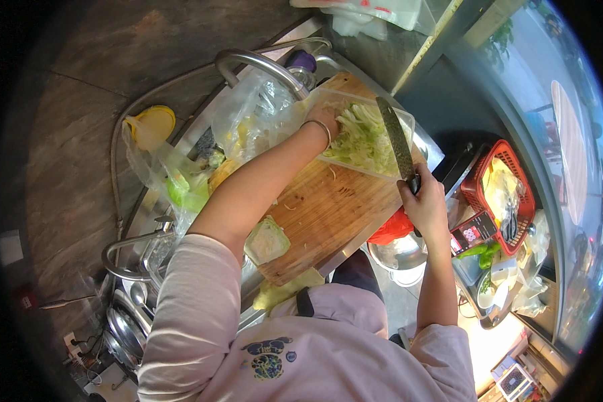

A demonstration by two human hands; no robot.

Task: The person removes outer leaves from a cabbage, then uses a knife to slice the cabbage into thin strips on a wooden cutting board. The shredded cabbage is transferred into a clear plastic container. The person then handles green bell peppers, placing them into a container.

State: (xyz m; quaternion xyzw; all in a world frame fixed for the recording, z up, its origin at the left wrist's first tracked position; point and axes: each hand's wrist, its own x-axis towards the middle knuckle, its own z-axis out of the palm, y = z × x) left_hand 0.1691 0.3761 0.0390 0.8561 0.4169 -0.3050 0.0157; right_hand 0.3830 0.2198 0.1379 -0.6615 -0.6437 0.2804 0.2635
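My left hand (326, 123) reaches into a clear plastic container (364, 173) at its left end, its fingers partly hidden among shredded cabbage (364, 138). My right hand (424, 201) grips the black handle of a kitchen knife (397, 133), whose dark blade lies across the container's right part. Beneath the container is a wooden cutting board (331, 206) with a few stray shreds on it. A cut piece of cabbage (268, 241) rests at the board's near left corner. Whether my left hand holds any shreds, I cannot tell.
Curved metal faucets (261, 63) rise beyond and left of the board. Plastic bags (251, 120) with vegetables lie on the left. At right are a red basket (502, 196), a phone (474, 233) and green peppers (487, 255). A metal bowl (399, 256) sits lower, beside a red bag (393, 227).
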